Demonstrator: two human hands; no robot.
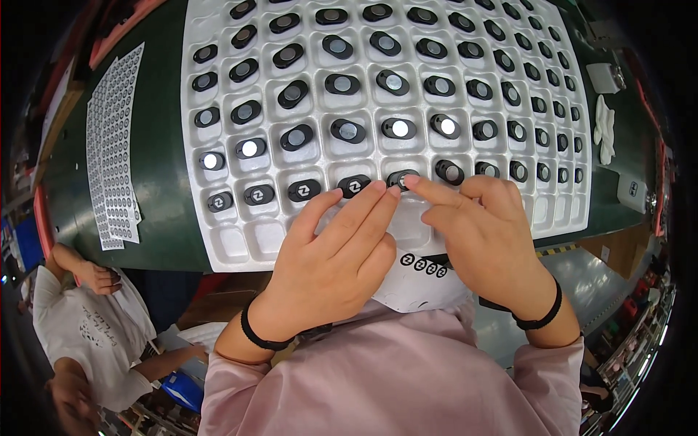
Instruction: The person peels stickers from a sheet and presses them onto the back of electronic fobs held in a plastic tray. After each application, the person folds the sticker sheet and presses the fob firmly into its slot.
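Observation:
A white moulded tray (240, 243) holds rows of small black oval parts with round silver centres. In its near row, several parts carry a round black-and-white sticker, such as one (304, 190). My left hand (331, 254) lies flat over the near row, its fingertips at a black part (400, 178). My right hand (483, 232) reaches from the right, its index fingertip pressing on that same part. A strip of round stickers (422, 264) lies under my hands at the tray's near edge.
Sheets of small round stickers (114, 145) lie on the dark green table (163, 174) to the left. White gloves (604, 129) and a small white box (603, 76) sit to the right. Another person in a white shirt (80, 327) sits at lower left.

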